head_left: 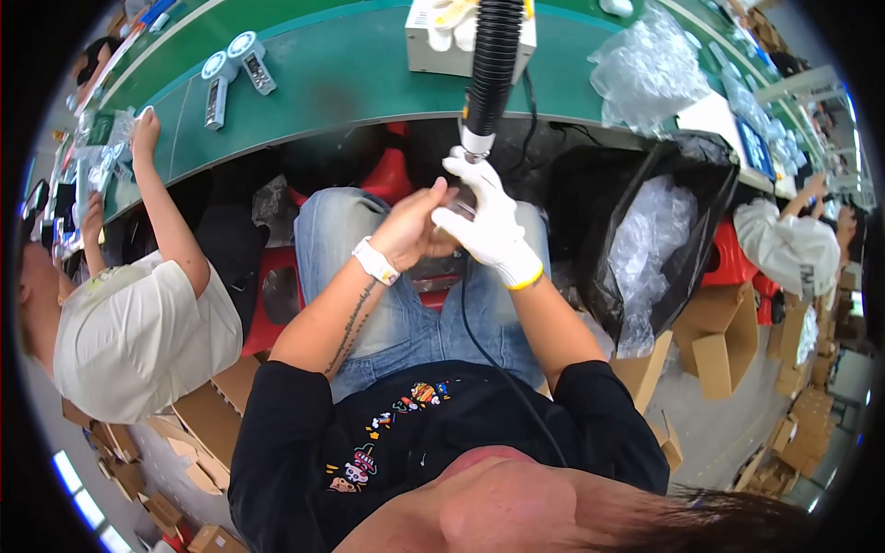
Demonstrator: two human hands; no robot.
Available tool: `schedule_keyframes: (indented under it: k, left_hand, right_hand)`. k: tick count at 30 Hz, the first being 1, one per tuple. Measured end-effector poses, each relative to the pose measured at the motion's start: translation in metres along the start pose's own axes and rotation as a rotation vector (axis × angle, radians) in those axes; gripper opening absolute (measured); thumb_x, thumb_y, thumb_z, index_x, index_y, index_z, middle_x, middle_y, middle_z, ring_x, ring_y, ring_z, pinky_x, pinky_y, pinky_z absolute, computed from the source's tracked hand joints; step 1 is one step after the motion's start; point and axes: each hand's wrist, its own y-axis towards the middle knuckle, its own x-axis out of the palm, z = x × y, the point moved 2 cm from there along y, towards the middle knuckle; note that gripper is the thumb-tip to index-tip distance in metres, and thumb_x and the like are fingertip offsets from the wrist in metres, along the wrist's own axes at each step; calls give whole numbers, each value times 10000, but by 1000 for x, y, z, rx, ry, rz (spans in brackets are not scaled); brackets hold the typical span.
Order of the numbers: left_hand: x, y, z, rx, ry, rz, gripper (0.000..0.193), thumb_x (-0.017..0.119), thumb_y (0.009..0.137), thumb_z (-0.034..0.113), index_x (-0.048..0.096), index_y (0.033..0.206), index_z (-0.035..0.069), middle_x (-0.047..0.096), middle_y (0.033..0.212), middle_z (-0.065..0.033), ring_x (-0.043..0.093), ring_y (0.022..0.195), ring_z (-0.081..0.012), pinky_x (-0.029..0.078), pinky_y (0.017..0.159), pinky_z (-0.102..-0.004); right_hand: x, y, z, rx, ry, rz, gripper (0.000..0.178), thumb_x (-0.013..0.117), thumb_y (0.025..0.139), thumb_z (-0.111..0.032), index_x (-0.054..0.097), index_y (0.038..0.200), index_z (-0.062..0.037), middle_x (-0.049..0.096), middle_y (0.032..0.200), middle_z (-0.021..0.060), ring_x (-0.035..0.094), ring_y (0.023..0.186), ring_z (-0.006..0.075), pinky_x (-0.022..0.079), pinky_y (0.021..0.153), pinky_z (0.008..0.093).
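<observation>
My bare left hand (414,224), with a white watch (376,262) at its wrist, is closed over my lap, thumb up, its fingers partly hidden. My right hand (490,219), in a white knit glove with a yellow cuff, curls beside it, its fingers touching or close to my left fingertips. Between the two hands is a small dark, shiny spot that I cannot make out. Just above the gloved fingertips hangs the pale nozzle (477,145) of a black corrugated hose (496,64); whether they touch it, I cannot tell.
Two light-blue handheld devices (252,64) lie on the green table (341,69). A beige box (433,51) with gloves on it stands behind the hose. Clear plastic bags (650,69) lie right, above a black bag (590,198). A co-worker (147,341) sits left; open cartons (719,336) stand right.
</observation>
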Motion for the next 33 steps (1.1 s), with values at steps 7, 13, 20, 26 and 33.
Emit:
schedule_keyframes:
  k: [7, 13, 20, 26, 33]
  left_hand:
    - [-66, 27, 185, 1309, 1224, 945, 508, 730, 953, 407, 630, 1249, 6, 718, 1109, -227, 702, 1053, -382, 531, 951, -479]
    - [-115, 85, 297, 461, 1521, 1114, 708, 668, 977, 446, 472, 1427, -64, 713, 1231, -257, 699, 1111, -424, 536, 959, -516]
    - [18, 26, 81, 583, -213, -233, 474, 624, 1051, 118, 468, 1491, 32, 593, 1430, -95, 608, 1290, -256, 538, 989, -422]
    - [35, 17, 10, 461, -229, -98, 451, 612, 1070, 147, 459, 1481, 41, 596, 1424, -88, 606, 1294, -257, 522, 1029, -414]
    - [11, -5, -11, 584, 88, -8, 500, 674, 1045, 219, 473, 1458, 21, 598, 1427, -117, 589, 1290, -208, 465, 1104, -364]
  right_hand:
    - [28, 25, 30, 653, 647, -456, 627, 736, 943, -129, 465, 1497, -16, 666, 1121, 127, 696, 902, 174, 598, 816, 339]
    - [32, 10, 26, 751, 1063, -186, 452, 759, 910, -86, 567, 1314, -20, 670, 1006, 78, 684, 814, 151, 599, 679, 297]
    - [16, -6, 29, 842, 1070, -335, 722, 753, 902, -94, 448, 1552, -14, 646, 1082, 104, 659, 828, 137, 585, 729, 289]
    - [13, -22, 11, 591, 677, -323, 769, 801, 867, -81, 460, 1552, -11, 670, 1165, 107, 679, 957, 128, 574, 827, 282]
    - [18, -40, 21, 287, 463, -122, 779, 825, 867, -103, 461, 1549, -7, 678, 1234, 122, 690, 1017, 159, 567, 879, 285]
